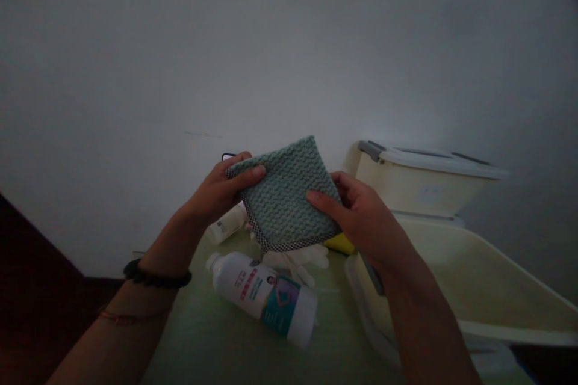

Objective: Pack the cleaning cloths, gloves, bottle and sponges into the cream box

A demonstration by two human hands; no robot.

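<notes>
Between my hands a green textured cleaning cloth (289, 192) with a black-and-white checked edge is held up, folded and tilted. My left hand (226, 183) grips its left corner, thumb on the front and fingers behind. On the right side my right hand (356, 204) pinches it the same way, its thumb pressed on the front face. Below the cloth a large white bottle (266, 298) with a teal and purple label lies on its side. Pale gloves (300, 261) lie partly hidden behind that bottle and the cloth.
A smaller white bottle (226, 225) lies behind my left wrist. Something yellow (339, 244) shows under my right hand. At the right stand a lidded cream storage box (419, 186) and an open cream bin (497, 264). The green tabletop (198, 337) meets a plain wall (271, 42).
</notes>
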